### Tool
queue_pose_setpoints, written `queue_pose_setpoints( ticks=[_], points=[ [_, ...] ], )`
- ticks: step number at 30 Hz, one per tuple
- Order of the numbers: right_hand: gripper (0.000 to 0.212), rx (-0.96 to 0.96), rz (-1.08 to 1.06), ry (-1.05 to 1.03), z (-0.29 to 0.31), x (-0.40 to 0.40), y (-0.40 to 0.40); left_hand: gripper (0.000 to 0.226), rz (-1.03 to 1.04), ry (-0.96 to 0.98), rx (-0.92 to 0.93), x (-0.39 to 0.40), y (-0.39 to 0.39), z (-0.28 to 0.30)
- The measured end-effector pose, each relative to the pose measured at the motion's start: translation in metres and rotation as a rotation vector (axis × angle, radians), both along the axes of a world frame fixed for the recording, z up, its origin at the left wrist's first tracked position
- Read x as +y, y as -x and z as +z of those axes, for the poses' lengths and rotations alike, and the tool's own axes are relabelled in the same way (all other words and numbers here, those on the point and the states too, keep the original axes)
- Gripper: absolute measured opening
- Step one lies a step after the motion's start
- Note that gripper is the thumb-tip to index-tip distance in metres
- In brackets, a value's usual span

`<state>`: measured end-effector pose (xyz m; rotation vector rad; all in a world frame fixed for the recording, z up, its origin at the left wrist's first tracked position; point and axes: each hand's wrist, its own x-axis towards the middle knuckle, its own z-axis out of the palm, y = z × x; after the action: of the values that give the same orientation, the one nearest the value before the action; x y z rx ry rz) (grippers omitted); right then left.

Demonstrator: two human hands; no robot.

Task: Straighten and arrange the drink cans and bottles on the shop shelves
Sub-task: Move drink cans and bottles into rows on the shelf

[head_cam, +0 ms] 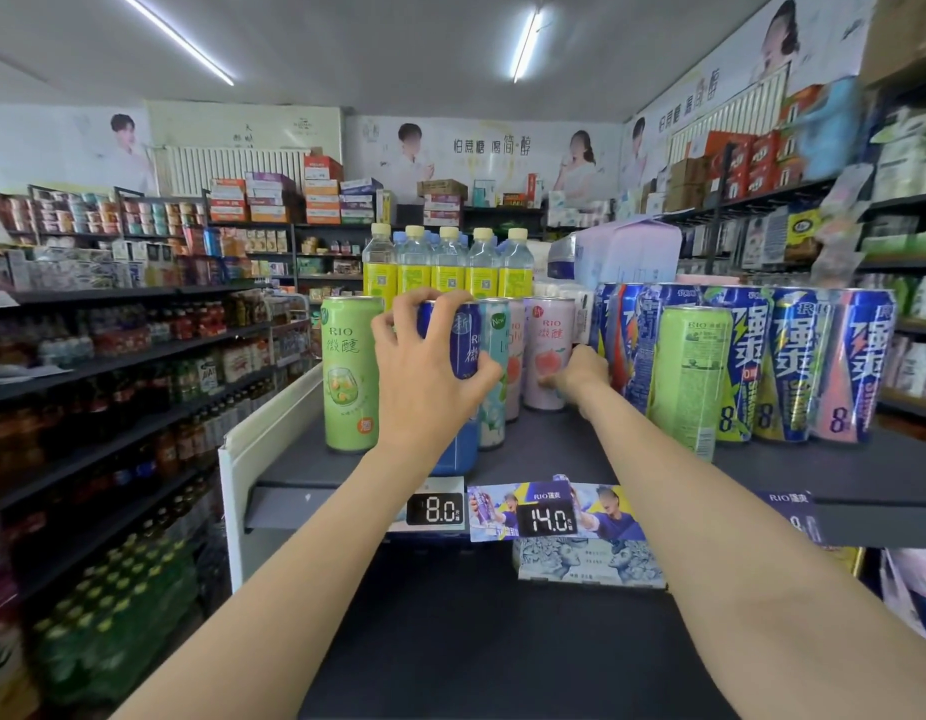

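**Two hands in among the cans, and not much room to spare**

The risk here is a knock-on tumble. The left hand [424, 376] has its grip curled round the top of a tall blue can [463, 345] at the front of the shelf [824, 472], and the slim cans stand close on both sides: a green can [349, 374] just to its left, a pale teal can [494, 366] touching or nearly touching on its right. A sharp twist or tilt could tip a neighbour off the front edge. The right hand [580, 374] reaches deeper, fingers on the side of the pink peach can [549, 356]; whether that grip closes round it I cannot tell. Its forearm passes near the big blue-and-yellow cans [772, 366], which an elbow could nudge.

The cans look smooth, thin-walled and top-heavy, labels facing mostly forward. Behind them stand yellow-labelled bottles [448, 265] in a tidy row.
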<state>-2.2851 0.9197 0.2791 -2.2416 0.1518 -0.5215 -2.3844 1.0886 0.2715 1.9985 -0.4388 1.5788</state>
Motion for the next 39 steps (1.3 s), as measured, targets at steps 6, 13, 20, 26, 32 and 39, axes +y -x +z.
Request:
queue_pose_setpoints(
  ticks=[6,13,20,26,32,39],
  points=[
    [0.058,-0.016,0.035,-0.088,-0.007,-0.007,0.005,0.041,0.003,-0.005,0.006,0.0,0.0,0.0],
    [0.054,-0.211,0.255,-0.195,0.01,-0.001,0.025,0.043,0.02,-0.003,0.002,-0.001,0.0,-0.001],
    [0.064,-0.017,0.51,-0.302,0.003,0.012,0.025,0.041,-0.003,0.016,0.003,-0.002,0.001,0.0],
    [0.065,-0.021,0.445,-0.157,-0.008,0.021,0.021,0.042,-0.004,0.002,0.003,-0.001,0.002,0.0],
    [0.062,-0.005,0.321,-0.048,-0.005,0.001,0.03,0.042,-0.014,-0.001,0.013,-0.001,0.002,-0.001],
    [0.057,-0.047,0.13,0.0,-0.005,-0.025,0.045,0.042,-0.012,0.012,0.018,-0.002,0.001,-0.002]
  ],
)
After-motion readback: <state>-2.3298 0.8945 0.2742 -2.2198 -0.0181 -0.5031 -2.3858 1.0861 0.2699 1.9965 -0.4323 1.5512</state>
